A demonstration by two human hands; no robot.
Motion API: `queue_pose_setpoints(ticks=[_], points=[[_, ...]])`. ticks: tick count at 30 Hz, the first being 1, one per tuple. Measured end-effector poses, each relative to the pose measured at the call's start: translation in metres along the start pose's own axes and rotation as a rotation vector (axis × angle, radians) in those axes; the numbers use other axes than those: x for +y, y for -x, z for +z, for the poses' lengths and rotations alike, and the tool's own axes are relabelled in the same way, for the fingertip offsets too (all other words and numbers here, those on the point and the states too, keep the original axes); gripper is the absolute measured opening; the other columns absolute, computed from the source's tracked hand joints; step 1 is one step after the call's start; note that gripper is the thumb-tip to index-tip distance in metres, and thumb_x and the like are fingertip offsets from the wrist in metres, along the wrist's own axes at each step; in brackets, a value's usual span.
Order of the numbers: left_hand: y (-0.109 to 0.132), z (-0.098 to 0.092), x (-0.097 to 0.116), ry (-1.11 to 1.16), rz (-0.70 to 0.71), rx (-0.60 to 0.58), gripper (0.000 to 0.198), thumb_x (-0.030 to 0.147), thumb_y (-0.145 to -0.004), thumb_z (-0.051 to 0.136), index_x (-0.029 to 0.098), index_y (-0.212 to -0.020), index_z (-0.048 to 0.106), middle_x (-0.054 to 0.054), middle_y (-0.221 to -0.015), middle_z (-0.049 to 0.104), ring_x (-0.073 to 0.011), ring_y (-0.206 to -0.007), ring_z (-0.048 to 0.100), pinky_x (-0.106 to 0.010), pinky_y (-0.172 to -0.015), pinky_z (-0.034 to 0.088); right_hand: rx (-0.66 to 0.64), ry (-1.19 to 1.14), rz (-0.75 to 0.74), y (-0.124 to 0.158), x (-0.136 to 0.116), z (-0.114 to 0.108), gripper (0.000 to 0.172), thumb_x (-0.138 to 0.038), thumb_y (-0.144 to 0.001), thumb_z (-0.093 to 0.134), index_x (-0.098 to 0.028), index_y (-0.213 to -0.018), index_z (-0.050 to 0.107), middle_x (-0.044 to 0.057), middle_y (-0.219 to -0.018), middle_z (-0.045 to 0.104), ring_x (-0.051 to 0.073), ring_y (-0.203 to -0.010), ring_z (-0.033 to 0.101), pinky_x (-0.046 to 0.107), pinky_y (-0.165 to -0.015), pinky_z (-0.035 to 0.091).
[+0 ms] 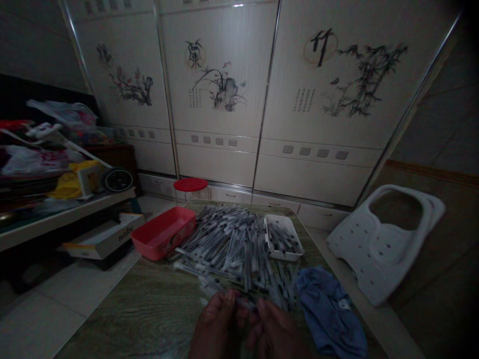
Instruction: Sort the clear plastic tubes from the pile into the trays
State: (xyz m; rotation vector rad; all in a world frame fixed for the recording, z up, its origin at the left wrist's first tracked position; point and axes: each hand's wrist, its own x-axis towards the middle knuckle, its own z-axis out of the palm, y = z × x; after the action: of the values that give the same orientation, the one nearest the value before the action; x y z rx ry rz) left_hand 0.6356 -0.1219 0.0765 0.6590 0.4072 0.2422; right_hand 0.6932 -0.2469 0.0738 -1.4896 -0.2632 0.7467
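Observation:
My left hand [217, 324] and my right hand [275, 331] meet at the bottom middle, fingers pinched together on a thin clear pen-like stick [245, 302] held between them. Just beyond them a big heap of the same thin sticks [232, 244] covers the wooden table [149, 309]. A white tray [282, 238] with several sticks in it sits at the heap's right. A red tray [164, 232] lies at the heap's left.
A blue cloth [329, 311] lies on the table right of my hands. A white plastic seat [385, 234] leans at the right. A red stool [190, 185], wardrobe doors [224, 99] and a cluttered shelf [56, 164] stand behind and left.

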Motion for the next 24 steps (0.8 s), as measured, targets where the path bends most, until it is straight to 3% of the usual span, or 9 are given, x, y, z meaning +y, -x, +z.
queue_pose_setpoints(ticks=[6, 11, 13, 18, 21, 24], points=[[-0.004, -0.004, -0.003, 0.001, 0.036, 0.025, 0.043, 0.051, -0.071, 0.091, 0.017, -0.081, 0.067, 0.001, -0.061, 0.067, -0.0132, -0.055, 0.058, -0.026, -0.057, 0.044, 0.018, 0.013, -0.099, 0.002, -0.003, -0.001, 0.064, -0.082, -0.074, 0.07, -0.021, -0.085, 0.058, -0.004, -0.068, 0.065, 0.005, -0.042, 0.043, 0.019, -0.042, 0.031], [-0.005, -0.007, 0.0, -0.047, 0.045, 0.077, 0.041, 0.05, -0.073, 0.091, 0.016, -0.083, 0.069, -0.002, -0.067, 0.071, -0.0135, -0.059, 0.061, -0.025, -0.059, 0.046, -0.014, 0.106, -0.07, 0.001, -0.005, -0.006, 0.059, -0.08, -0.087, 0.054, -0.021, -0.085, 0.056, -0.003, -0.066, 0.065, 0.006, -0.037, 0.039, 0.021, -0.04, 0.028], [-0.004, -0.007, 0.003, -0.056, 0.073, 0.117, 0.039, 0.047, -0.073, 0.091, 0.016, -0.083, 0.07, -0.002, -0.068, 0.072, -0.013, -0.06, 0.062, -0.025, -0.06, 0.047, 0.071, 0.204, -0.104, 0.001, -0.007, -0.015, 0.053, -0.073, -0.09, 0.054, -0.021, -0.083, 0.058, -0.004, -0.064, 0.063, 0.008, -0.041, 0.043, 0.021, -0.043, 0.03], [-0.004, -0.008, 0.007, -0.072, 0.082, 0.246, 0.038, 0.04, -0.07, 0.094, 0.016, -0.085, 0.07, 0.0, -0.071, 0.072, -0.014, -0.066, 0.067, -0.024, -0.065, 0.051, 0.441, 0.505, -0.259, -0.001, -0.008, -0.052, 0.043, -0.063, -0.095, 0.05, -0.024, -0.086, 0.064, 0.0, -0.071, 0.067, 0.019, -0.063, 0.061, 0.028, -0.056, 0.044], [-0.003, -0.007, 0.007, -0.09, 0.085, 0.233, 0.041, 0.045, -0.071, 0.093, 0.015, -0.088, 0.071, -0.002, -0.074, 0.074, -0.0144, -0.068, 0.068, -0.024, -0.065, 0.051, 0.575, 0.631, -0.273, -0.003, -0.008, -0.066, 0.042, -0.057, -0.096, 0.048, -0.022, -0.106, 0.068, 0.007, -0.088, 0.076, 0.026, -0.08, 0.071, 0.035, -0.072, 0.051], [-0.002, -0.004, 0.008, -0.097, 0.086, 0.218, 0.046, 0.05, -0.067, 0.095, 0.015, -0.086, 0.071, -0.001, -0.071, 0.072, -0.0139, -0.064, 0.065, -0.025, -0.063, 0.05, 0.614, 0.589, -0.265, -0.002, -0.01, -0.061, 0.048, -0.055, -0.095, 0.048, -0.019, -0.121, 0.067, 0.012, -0.109, 0.078, 0.03, -0.102, 0.073, 0.038, -0.088, 0.054]])
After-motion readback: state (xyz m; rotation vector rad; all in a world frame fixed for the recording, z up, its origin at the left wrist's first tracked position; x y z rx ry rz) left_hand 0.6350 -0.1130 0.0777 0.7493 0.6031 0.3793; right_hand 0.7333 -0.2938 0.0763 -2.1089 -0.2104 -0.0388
